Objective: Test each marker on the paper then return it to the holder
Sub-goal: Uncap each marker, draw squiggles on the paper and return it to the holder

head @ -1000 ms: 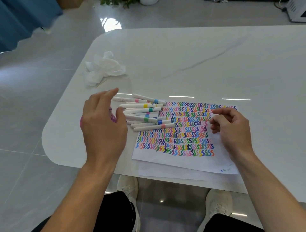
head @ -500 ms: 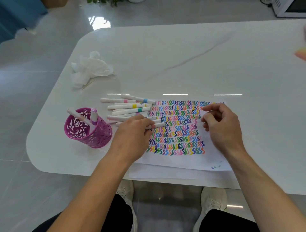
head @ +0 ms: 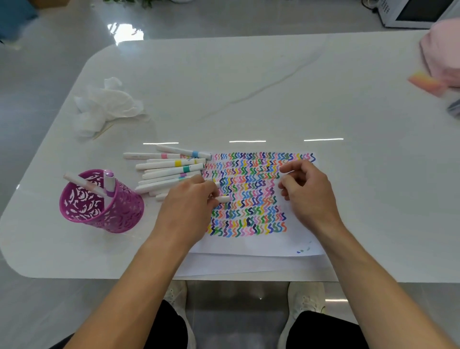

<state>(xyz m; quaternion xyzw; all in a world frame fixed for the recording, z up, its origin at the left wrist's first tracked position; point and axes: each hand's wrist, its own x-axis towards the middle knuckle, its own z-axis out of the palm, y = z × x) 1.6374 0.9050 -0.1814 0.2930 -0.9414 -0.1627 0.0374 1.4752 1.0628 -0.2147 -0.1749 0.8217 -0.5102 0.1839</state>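
A glossy white marble-look table [head: 249, 99] with rounded corners and a faint grey vein fills the view, mirroring three strips of ceiling light. Around it lies a shiny pale grey tiled floor [head: 37, 74]. Beyond the far edge stand a white appliance [head: 410, 12] and some green leaves [head: 139, 2].

This looks like a home, likely a dining or living area: a large white marble-look table [head: 249, 87] with rounded corners stands on glossy grey floor tiles [head: 37, 74], leaves of a potted plant [head: 132, 2] show at the far edge, a white appliance [head: 413, 13] sits on the floor, and a crumpled tissue [head: 104, 107] lies on the tabletop
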